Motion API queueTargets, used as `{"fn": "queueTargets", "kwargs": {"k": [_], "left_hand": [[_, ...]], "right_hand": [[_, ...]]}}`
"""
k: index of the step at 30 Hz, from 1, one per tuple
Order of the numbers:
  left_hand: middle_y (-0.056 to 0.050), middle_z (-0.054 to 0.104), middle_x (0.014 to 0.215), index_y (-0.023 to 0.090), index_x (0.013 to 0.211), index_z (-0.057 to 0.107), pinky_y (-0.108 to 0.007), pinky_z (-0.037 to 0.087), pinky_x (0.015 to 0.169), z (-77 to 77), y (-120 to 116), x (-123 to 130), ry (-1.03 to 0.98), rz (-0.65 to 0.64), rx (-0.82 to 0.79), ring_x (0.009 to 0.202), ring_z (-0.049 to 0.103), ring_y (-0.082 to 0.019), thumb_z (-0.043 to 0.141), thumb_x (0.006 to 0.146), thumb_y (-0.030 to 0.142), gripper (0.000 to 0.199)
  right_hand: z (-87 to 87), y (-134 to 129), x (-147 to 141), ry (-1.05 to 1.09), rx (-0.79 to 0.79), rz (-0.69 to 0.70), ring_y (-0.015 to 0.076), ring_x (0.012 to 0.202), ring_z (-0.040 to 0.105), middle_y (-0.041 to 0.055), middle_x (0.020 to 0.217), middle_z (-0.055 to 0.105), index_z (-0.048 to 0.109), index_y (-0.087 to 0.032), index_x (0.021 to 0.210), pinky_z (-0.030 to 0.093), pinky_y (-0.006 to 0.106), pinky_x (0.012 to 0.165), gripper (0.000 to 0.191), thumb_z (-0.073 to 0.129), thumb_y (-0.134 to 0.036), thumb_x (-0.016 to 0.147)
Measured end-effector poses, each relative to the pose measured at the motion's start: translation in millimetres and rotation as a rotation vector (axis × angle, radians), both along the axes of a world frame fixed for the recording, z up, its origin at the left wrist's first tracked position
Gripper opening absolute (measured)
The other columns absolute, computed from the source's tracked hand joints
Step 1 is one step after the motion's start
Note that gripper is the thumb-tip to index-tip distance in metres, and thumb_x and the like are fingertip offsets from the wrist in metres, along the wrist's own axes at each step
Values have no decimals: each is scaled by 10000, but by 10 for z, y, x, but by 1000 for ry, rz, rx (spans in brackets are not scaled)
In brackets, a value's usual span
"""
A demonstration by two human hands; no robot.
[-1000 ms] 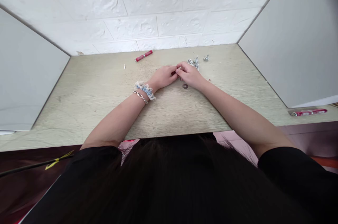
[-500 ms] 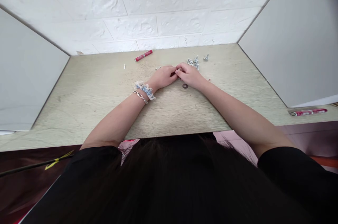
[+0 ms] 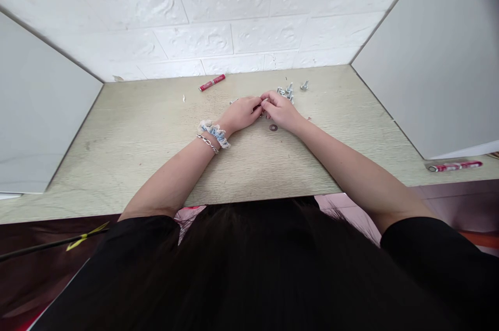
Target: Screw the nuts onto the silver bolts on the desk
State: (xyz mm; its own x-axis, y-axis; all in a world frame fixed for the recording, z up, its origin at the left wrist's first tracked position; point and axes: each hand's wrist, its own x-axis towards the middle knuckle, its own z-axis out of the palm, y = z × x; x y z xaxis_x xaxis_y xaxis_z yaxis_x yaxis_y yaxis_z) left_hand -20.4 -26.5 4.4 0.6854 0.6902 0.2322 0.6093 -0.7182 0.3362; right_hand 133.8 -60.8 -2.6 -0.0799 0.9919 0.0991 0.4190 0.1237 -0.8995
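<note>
My left hand (image 3: 245, 113) and my right hand (image 3: 281, 111) meet over the middle of the table, fingertips touching. Both are closed in a pinch around something small that the fingers hide; I cannot make it out. A flat dark washer (image 3: 273, 127) lies on the table just below my right hand. Behind that hand sits a cluster of several silver bolts (image 3: 288, 91), partly covered by it. One more bolt (image 3: 304, 85) stands apart to the right. A small metal piece (image 3: 233, 101) peeks out behind my left hand.
A red tube (image 3: 212, 82) lies near the white brick wall (image 3: 202, 40). Another red tube (image 3: 455, 166) rests at the far right. Grey panels (image 3: 421, 61) flank the table (image 3: 128, 128) on both sides. A small white scrap (image 3: 184, 98) lies at the left.
My right hand's fingers have shifted very slightly to the right against my left fingertips. The washer, the bolts and the tubes stay where they were.
</note>
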Motion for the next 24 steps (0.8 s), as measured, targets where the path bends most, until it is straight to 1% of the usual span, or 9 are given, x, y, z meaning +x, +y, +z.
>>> {"fn": "queueTargets", "kwargs": {"k": [4, 8, 12, 15, 17, 22, 24], "left_hand": [[-87, 684, 948, 145, 883, 626, -301, 418, 726, 8, -5, -5, 13, 23, 4, 848, 616, -192, 363, 940, 272, 298], [-73, 677, 900, 155, 866, 623, -296, 401, 695, 8, -7, -9, -1, 28, 6, 797, 594, -179, 369, 940, 291, 297], [-73, 669, 888, 158, 888, 624, -296, 405, 710, 2, 4, -12, -39, 75, 25, 798, 583, -176, 376, 942, 304, 293], [-73, 665, 892, 159, 916, 628, -293, 416, 737, -2, 17, -15, -72, 115, 28, 818, 580, -175, 382, 942, 299, 284], [-69, 662, 886, 160, 921, 631, -293, 420, 745, -7, 23, -16, -72, 108, 22, 820, 580, -175, 384, 940, 299, 284], [-75, 664, 899, 156, 911, 632, -289, 420, 743, -28, 27, -11, -50, 40, 32, 818, 590, -175, 386, 932, 281, 276], [-83, 665, 908, 152, 911, 631, -288, 419, 737, -33, 27, -10, -50, 31, 43, 813, 591, -175, 386, 934, 283, 279]], "right_hand": [[-1, -6, -11, 17, 20, -20, 126, 620, 533, -31, 705, 537, 509, -213, 974, 454, 316, 707, 147, 453, -169, 845], [-29, 12, -7, 44, 28, -15, 121, 603, 529, -33, 735, 538, 480, -232, 997, 462, 308, 688, 184, 444, -152, 836], [-59, 34, -1, 54, 48, -20, 106, 580, 512, -27, 792, 548, 470, -236, 1023, 461, 306, 671, 178, 453, -183, 854], [-61, 37, -2, 52, 51, -15, 105, 575, 506, -26, 777, 543, 482, -232, 1013, 456, 301, 654, 152, 463, -202, 866], [-57, 32, -4, 45, 51, -16, 107, 578, 506, -29, 758, 540, 491, -232, 1004, 455, 297, 648, 137, 475, -220, 869], [-39, 11, -8, 13, 42, -18, 120, 593, 520, -26, 717, 538, 508, -223, 957, 454, 299, 650, 97, 496, -292, 889], [-30, 1, -8, 27, 36, -11, 121, 590, 521, -21, 709, 538, 505, -221, 925, 453, 296, 640, 148, 499, -368, 906]]}}
